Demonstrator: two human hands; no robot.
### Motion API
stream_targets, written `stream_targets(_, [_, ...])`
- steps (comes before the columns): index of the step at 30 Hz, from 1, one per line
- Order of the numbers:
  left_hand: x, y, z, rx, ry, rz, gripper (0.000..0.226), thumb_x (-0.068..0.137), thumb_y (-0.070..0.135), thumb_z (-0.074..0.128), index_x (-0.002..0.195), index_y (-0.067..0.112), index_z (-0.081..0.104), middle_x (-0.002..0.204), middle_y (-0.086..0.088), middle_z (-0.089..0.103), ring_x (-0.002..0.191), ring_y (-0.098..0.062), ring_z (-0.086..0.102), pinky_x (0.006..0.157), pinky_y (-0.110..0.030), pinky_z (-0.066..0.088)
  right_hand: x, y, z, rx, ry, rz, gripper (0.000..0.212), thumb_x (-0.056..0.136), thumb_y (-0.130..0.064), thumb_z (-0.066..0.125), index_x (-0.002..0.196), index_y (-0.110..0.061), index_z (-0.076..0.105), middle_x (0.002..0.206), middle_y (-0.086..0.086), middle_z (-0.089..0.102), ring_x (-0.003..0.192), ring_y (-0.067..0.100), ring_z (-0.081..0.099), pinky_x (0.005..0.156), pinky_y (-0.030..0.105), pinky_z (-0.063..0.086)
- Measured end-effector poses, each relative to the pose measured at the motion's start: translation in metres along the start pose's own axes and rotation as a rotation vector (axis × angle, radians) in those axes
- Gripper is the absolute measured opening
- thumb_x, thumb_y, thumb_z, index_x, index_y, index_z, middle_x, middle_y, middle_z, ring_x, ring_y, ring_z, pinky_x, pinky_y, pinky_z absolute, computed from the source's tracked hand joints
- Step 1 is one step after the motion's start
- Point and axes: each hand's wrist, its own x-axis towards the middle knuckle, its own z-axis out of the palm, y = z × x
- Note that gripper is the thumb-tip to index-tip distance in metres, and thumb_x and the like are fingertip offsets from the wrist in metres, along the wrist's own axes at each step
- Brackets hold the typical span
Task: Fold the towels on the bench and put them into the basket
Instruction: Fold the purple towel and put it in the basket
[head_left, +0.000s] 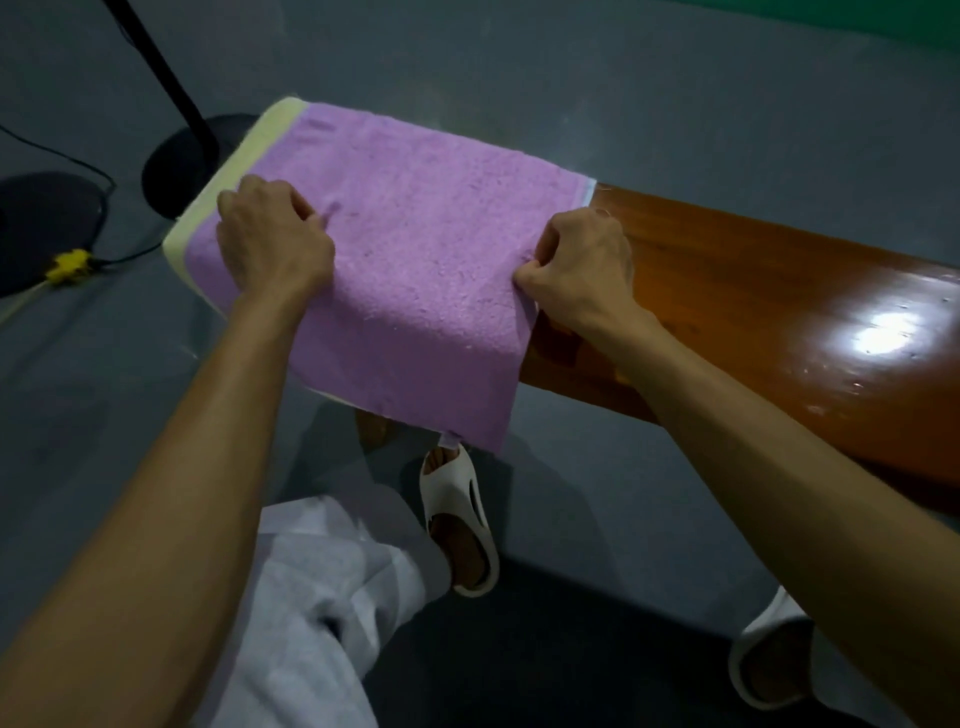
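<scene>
1. A grey floor (519, 78) is being shown around and beneath everything else.
2. A glossy brown wooden worktop (753, 312) is being seen running from the centre to the right edge, with a bright light being reflected on its surface.
3. A purple towel (426, 249) is being held spread flat across the worktop's left end, with its near edge being left hanging over the near side.
4. Pale trousers (322, 597) are being worn by the person standing at the worktop.
5. A cream layer (260, 150) is being covered by the purple towel, with only a strip left showing along the left edge; whether it is a towel or a pad cannot be told.
6. The left grip (270, 239) is being pressed onto the towel's left part, fingers curled, with a small ridge of cloth being pinched at the fingertips.
7. The right grip (582, 265) is being closed on the towel's right edge, the cloth being pinched where it meets bare wood.
8. White sandals (460, 525) are being worn on both feet.
9. A black stand base (182, 161) is being seen on the floor beyond the worktop's left end.
10. A yellow plug (70, 265) is being seen on a black cable at far left.
</scene>
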Motion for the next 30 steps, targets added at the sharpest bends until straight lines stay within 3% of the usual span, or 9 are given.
stream_targets(5, [-0.009,0.024,-0.018,-0.092,0.103,0.149,0.015,0.091,0.024,0.06,0.096,0.014,0.07,0.118,-0.015,0.061,0.117,-0.038,0.052,0.097,-0.047,0.044,-0.003,0.019,-0.011,0.124,0.145,-0.037,0.019,0.074,-0.036,0.078,0.071,-0.022,0.065,0.074,-0.006,0.063,0.069,0.012,0.06,0.063,0.032,0.057])
stream_targets(8, [-0.016,0.042,-0.023,-0.169,0.061,0.23,0.025,0.089,0.029,0.056,0.098,0.011,0.07,0.116,-0.017,0.062,0.111,-0.038,0.056,0.093,-0.046,0.046,-0.009,0.037,-0.028,0.111,0.222,-0.052,0.019,0.073,-0.033,0.076,0.07,-0.02,0.062,0.074,-0.006,0.06,0.069,0.012,0.055,0.055,0.018,0.038])
stream_targets(15, [-0.044,0.102,-0.013,-0.203,-0.093,0.383,0.029,0.085,0.037,0.056,0.091,0.013,0.072,0.105,-0.017,0.066,0.097,-0.038,0.061,0.09,-0.045,0.049,-0.025,0.11,-0.074,0.026,0.235,0.06,0.016,0.075,-0.031,0.074,0.074,-0.021,0.061,0.08,-0.003,0.059,0.074,0.017,0.055,0.065,0.027,0.038])
stream_targets(18, [-0.054,0.133,-0.007,-0.211,-0.166,0.434,0.03,0.085,0.04,0.059,0.091,0.015,0.075,0.105,-0.016,0.067,0.094,-0.038,0.063,0.09,-0.048,0.052,-0.034,0.15,-0.096,-0.01,0.241,0.112,0.015,0.074,-0.031,0.073,0.075,-0.019,0.065,0.082,0.0,0.064,0.076,0.02,0.06,0.065,0.03,0.045])
stream_targets(22, [-0.067,0.175,0.006,-0.226,-0.231,0.5,0.018,0.091,0.029,0.068,0.094,0.015,0.078,0.102,-0.014,0.07,0.091,-0.033,0.065,0.088,-0.041,0.049,-0.046,0.197,-0.129,-0.051,0.255,0.185,0.013,0.073,-0.031,0.073,0.076,-0.02,0.066,0.086,0.002,0.067,0.078,0.021,0.061,0.066,0.029,0.043])
stream_targets(25, [-0.085,0.209,0.018,-0.25,-0.315,0.569,0.017,0.09,0.027,0.068,0.091,0.014,0.078,0.094,-0.011,0.073,0.088,-0.03,0.066,0.086,-0.039,0.051,-0.052,0.228,-0.154,-0.061,0.252,0.254,0.011,0.07,-0.032,0.071,0.074,-0.024,0.064,0.084,0.001,0.067,0.08,0.022,0.064,0.068,0.035,0.052])
stream_targets(30, [-0.117,0.261,0.028,-0.241,-0.492,0.657,0.027,0.084,0.033,0.067,0.09,0.01,0.081,0.085,-0.014,0.074,0.086,-0.031,0.067,0.083,-0.04,0.053,-0.065,0.27,-0.188,0.017,0.268,0.421,0.014,0.064,-0.037,0.072,0.071,-0.025,0.066,0.075,-0.005,0.068,0.076,0.017,0.068,0.066,0.028,0.052])
